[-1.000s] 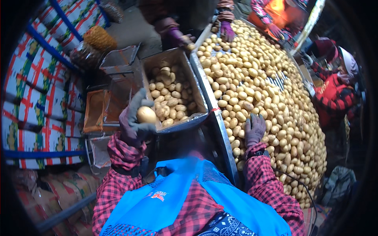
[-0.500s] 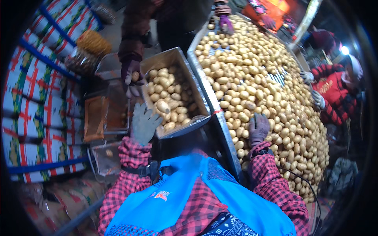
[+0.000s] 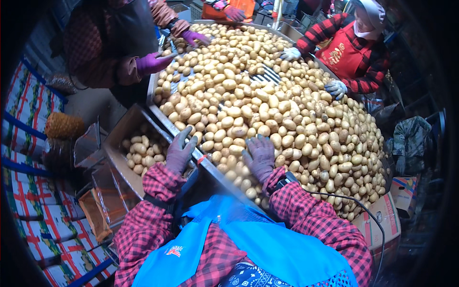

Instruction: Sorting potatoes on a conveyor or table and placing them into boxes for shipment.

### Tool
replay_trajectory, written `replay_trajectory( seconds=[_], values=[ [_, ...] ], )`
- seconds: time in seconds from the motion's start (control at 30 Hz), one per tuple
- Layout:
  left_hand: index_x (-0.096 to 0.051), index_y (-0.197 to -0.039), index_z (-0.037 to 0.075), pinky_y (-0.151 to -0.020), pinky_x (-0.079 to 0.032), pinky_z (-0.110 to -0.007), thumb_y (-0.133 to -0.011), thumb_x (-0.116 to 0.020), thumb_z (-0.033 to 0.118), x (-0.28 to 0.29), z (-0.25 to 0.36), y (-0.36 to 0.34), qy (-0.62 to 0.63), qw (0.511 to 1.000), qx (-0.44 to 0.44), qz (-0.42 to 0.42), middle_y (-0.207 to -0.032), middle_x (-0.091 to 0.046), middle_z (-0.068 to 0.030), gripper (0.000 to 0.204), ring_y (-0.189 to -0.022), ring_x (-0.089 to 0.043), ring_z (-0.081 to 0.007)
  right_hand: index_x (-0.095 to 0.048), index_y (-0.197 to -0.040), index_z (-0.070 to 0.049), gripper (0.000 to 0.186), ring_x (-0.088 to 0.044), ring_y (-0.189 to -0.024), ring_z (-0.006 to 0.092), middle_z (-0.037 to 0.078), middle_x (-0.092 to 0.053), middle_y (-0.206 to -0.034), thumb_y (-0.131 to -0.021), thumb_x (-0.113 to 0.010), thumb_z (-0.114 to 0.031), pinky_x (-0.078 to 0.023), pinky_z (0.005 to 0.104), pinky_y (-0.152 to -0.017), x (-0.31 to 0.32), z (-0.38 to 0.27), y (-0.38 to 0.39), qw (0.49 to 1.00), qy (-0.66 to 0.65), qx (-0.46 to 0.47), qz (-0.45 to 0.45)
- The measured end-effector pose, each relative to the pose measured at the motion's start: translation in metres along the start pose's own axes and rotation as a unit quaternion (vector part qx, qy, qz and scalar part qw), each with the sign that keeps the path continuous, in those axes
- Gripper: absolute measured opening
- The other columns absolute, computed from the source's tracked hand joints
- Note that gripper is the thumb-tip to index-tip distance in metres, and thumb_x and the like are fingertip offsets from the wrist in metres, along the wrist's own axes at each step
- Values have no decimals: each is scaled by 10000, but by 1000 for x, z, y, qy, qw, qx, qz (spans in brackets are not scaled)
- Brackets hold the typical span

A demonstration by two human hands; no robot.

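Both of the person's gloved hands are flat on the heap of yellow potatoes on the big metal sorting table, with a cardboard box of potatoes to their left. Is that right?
Not quite. In the head view only the right hand in its purple glove rests on the heap of yellow potatoes. The left hand lies at the metal rim of the sorting table, beside the cardboard box of potatoes on the person's left.

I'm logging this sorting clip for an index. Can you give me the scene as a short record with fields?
setting: large sorting table heaped with potatoes
left hand: gloved, open, resting at the table's metal edge, beside the box
right hand: gloved, open, fingers spread flat on the potatoes
box: cardboard, left of the table, partly filled with potatoes
others: gloved co-workers' hands at the far and right sides of the table
left side: stacked printed sacks
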State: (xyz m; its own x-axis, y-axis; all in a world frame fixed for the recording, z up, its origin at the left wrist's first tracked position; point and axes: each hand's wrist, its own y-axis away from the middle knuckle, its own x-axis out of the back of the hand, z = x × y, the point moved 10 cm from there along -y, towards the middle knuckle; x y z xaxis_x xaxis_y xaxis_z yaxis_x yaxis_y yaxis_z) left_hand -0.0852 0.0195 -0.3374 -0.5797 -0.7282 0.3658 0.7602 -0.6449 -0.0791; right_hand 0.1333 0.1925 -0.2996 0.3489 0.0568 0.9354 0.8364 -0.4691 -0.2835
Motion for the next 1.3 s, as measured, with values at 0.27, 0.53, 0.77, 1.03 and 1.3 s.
replay_trajectory(
  seconds=[0.27, 0.53, 0.77, 1.03, 1.3],
  values=[
    [-632, -1141, 57, -839, -485, -471, -836, -655, 185, -58, 35, -16, -262, 942, -208, -7, -1028, -656, -148, 332, -955, -622, -347, -610, -1198, -93, 415, -576, -1071, 312, 126, -627, -1147, -872, -647, -348, -439, 434, -921, 12, 17, -74, 982, -176, -23, -66],
    [-642, -1101, 23, -834, -514, -460, -825, -652, 108, -62, 49, -25, -219, 952, -216, -10, -1022, -662, -181, 290, -935, -638, -377, -535, -1321, -158, 590, -552, -1154, 309, 114, -533, -1299, -785, -714, -326, -462, 466, -932, -96, 49, -248, 997, 12, -42, -59],
    [-648, -1109, 41, -867, -499, -456, -834, -657, 140, -60, 44, -22, -197, 956, -219, 0, -1059, -667, -156, 292, -982, -636, -350, -543, -1353, -156, 621, -591, -1160, 325, 177, -597, -1261, -795, -697, -381, -474, 423, -981, -113, 93, -268, 985, -114, -115, -62],
    [-471, -1428, 158, -902, -513, -419, -973, -584, 371, -84, -13, -4, 616, 759, 203, -63, -1268, -601, -114, 515, -1128, -599, -281, -577, -1332, -74, 637, -588, -1172, 298, 175, -613, -1274, -804, -719, -400, -457, 381, -1012, -41, -24, -180, 872, -443, -18, -208],
    [-472, -1381, 78, -716, -549, -308, -1009, -500, 443, -111, -23, 22, 534, 766, 322, -154, -1158, -647, -129, 522, -927, -668, -229, -626, -1172, -70, 566, -547, -1077, 334, 163, -602, -1076, -770, -688, -464, -403, 460, -975, 0, 66, -126, 982, 5, -87, -168]
  ],
)
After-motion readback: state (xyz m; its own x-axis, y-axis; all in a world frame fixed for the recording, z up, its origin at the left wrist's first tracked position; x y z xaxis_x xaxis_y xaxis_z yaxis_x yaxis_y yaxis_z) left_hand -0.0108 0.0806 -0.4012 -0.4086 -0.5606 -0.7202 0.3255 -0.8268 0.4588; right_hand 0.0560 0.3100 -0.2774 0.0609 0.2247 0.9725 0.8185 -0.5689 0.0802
